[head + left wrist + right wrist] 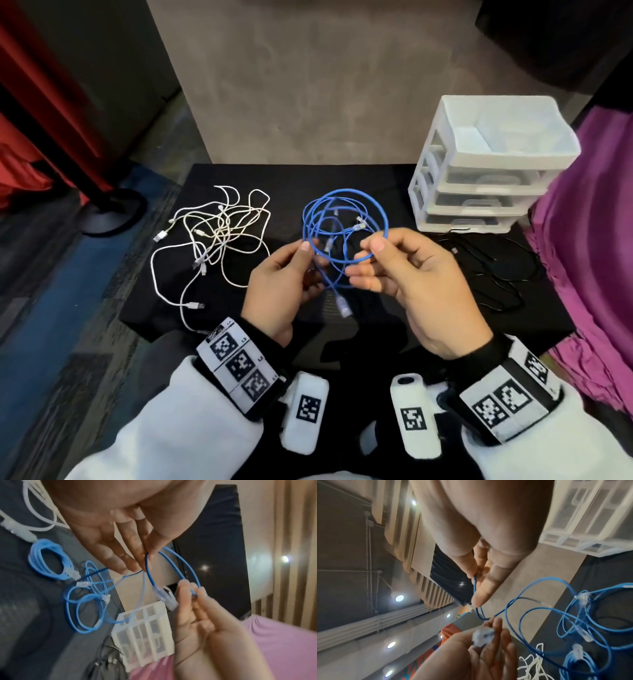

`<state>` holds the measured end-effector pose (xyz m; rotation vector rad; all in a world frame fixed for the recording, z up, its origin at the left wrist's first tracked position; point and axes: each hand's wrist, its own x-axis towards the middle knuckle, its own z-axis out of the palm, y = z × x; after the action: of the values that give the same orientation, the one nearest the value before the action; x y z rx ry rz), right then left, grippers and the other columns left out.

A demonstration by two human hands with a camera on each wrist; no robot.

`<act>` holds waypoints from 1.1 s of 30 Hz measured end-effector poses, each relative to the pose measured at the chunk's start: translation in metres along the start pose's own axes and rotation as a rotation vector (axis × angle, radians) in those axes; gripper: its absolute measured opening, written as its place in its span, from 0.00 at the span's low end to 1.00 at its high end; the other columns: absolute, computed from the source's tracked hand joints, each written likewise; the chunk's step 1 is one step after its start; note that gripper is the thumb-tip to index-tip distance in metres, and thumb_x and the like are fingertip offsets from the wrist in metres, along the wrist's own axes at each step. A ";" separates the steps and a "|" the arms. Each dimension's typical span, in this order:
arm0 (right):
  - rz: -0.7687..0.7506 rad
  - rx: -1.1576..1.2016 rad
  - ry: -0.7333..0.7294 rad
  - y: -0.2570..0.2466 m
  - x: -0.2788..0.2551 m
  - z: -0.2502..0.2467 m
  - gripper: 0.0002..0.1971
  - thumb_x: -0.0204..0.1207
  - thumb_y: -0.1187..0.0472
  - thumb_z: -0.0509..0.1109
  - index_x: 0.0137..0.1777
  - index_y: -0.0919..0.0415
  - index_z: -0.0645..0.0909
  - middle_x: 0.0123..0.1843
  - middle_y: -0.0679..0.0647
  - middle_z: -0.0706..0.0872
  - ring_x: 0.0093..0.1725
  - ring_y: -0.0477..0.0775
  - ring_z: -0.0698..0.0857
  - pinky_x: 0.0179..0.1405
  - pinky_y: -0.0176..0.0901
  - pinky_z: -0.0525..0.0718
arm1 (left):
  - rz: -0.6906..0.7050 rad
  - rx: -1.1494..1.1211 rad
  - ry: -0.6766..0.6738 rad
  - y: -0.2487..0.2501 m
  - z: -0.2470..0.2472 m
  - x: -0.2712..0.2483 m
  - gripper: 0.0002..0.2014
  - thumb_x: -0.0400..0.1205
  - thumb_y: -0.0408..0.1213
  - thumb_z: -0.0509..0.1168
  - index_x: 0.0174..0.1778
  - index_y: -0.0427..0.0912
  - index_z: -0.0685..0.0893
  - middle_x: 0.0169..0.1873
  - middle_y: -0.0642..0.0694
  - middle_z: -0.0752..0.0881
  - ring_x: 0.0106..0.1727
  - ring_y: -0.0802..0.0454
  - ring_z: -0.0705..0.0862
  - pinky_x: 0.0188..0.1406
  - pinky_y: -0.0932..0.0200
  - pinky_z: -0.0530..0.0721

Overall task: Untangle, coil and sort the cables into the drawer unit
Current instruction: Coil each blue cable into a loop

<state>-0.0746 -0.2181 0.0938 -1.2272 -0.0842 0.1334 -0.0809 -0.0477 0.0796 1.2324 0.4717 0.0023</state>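
Both hands are raised side by side, palms turned toward each other. The left hand (279, 279) sits at about 9 o'clock of the pair, thumb and forefinger pinching a strand of the thin blue network cable (344, 219). The right hand (416, 284), at 3 o'clock, pinches another strand between thumb and forefinger, its other fingers loosely curled below. Both wrists wear marker-printed bands over white sleeves.

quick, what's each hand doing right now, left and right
Left hand: pinching a strand of the blue cable between thumb and fingers.
Right hand: pinching another loop of the same blue cable.
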 end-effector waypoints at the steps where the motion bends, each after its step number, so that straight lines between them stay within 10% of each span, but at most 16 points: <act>1: 0.022 -0.020 -0.017 0.003 -0.003 -0.001 0.07 0.85 0.64 0.70 0.51 0.67 0.86 0.43 0.63 0.91 0.43 0.62 0.93 0.45 0.47 0.94 | -0.045 -0.063 -0.018 0.003 0.001 0.000 0.10 0.89 0.40 0.65 0.59 0.43 0.89 0.46 0.44 0.93 0.43 0.51 0.90 0.45 0.55 0.90; 9: 0.093 -0.311 -0.184 0.027 -0.014 -0.016 0.06 0.86 0.66 0.71 0.49 0.66 0.88 0.38 0.61 0.90 0.38 0.53 0.86 0.42 0.43 0.88 | -0.228 -0.425 -0.053 0.015 -0.002 0.005 0.09 0.90 0.37 0.62 0.54 0.37 0.86 0.34 0.47 0.86 0.31 0.58 0.87 0.37 0.58 0.93; 13: 0.062 -0.605 -0.478 0.023 -0.011 -0.026 0.09 0.86 0.66 0.73 0.58 0.53 0.91 0.45 0.63 0.92 0.40 0.57 0.84 0.47 0.47 0.84 | -0.182 -0.339 -0.078 0.018 -0.002 0.003 0.10 0.90 0.38 0.58 0.46 0.40 0.82 0.25 0.55 0.66 0.19 0.61 0.60 0.14 0.71 0.61; 19: -0.324 -0.938 -0.114 0.014 0.043 -0.042 0.26 0.81 0.64 0.76 0.76 0.43 0.80 0.68 0.43 0.81 0.42 0.42 0.86 0.53 0.34 0.84 | -0.106 -0.234 -0.249 0.028 -0.005 -0.004 0.11 0.90 0.39 0.57 0.45 0.41 0.80 0.24 0.55 0.61 0.17 0.62 0.56 0.12 0.70 0.52; 23: -0.326 -1.147 -0.110 0.027 0.061 -0.048 0.12 0.79 0.55 0.79 0.61 0.49 0.87 0.54 0.41 0.83 0.42 0.34 0.82 0.51 0.29 0.78 | -0.077 -0.214 -0.252 0.034 -0.009 -0.007 0.11 0.90 0.39 0.57 0.45 0.40 0.81 0.24 0.55 0.61 0.18 0.62 0.56 0.11 0.70 0.52; 28: -0.121 -0.987 -0.025 0.034 0.061 -0.072 0.14 0.75 0.38 0.75 0.43 0.48 0.88 0.37 0.47 0.90 0.38 0.50 0.87 0.51 0.64 0.88 | -0.065 -0.237 -0.195 0.048 -0.037 0.006 0.12 0.90 0.38 0.56 0.44 0.42 0.80 0.24 0.56 0.60 0.17 0.62 0.56 0.10 0.70 0.53; 33: -0.458 -0.817 0.194 -0.016 0.045 -0.072 0.06 0.79 0.62 0.81 0.53 0.51 0.92 0.51 0.52 0.91 0.48 0.41 0.88 0.58 0.42 0.86 | -0.114 -0.199 -0.107 0.047 -0.065 0.027 0.13 0.90 0.38 0.55 0.43 0.43 0.80 0.22 0.56 0.61 0.16 0.61 0.56 0.10 0.69 0.50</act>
<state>-0.0192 -0.2841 0.0842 -1.9896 -0.2651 -0.4640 -0.0670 0.0345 0.0967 1.0036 0.4369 -0.1112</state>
